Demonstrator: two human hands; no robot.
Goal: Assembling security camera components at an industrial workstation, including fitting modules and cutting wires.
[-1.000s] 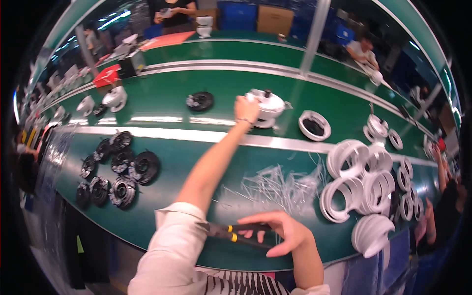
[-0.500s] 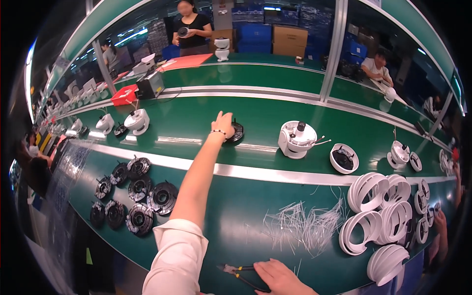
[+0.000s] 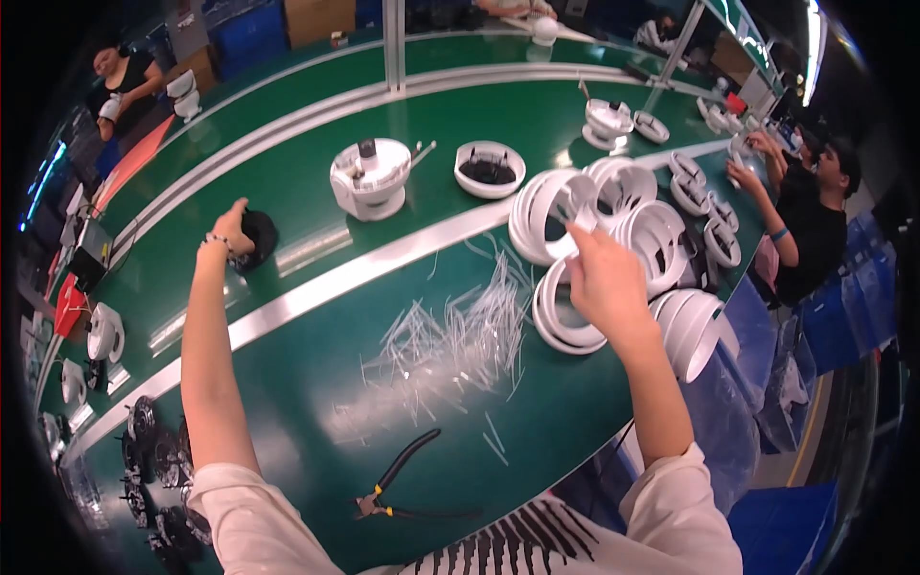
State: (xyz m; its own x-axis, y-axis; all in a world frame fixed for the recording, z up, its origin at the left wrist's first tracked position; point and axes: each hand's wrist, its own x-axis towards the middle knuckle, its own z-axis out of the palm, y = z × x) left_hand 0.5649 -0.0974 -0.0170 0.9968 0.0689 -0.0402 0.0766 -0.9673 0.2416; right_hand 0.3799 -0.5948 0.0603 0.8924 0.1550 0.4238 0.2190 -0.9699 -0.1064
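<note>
Black-handled pliers (image 3: 391,471) are now lying loose on the green bench (image 3: 297,374), so I'm seeing the right hand (image 3: 610,278), on them half a second ago, going tool-free at the white rings (image 3: 527,225); can't tell if it's gripping one. Left hand (image 3: 230,228) is touching the black disc (image 3: 262,240) on the belt (image 3: 431,125), grip unclear remotely, while a co-worker (image 3: 810,235) is standing or sitting off right.

Ahead of you stands a metal post (image 3: 395,48); farther back, a cardboard box (image 3: 321,19) sits beside a blue box (image 3: 251,40). On your right is a co-worker (image 3: 813,225) in black.
</note>
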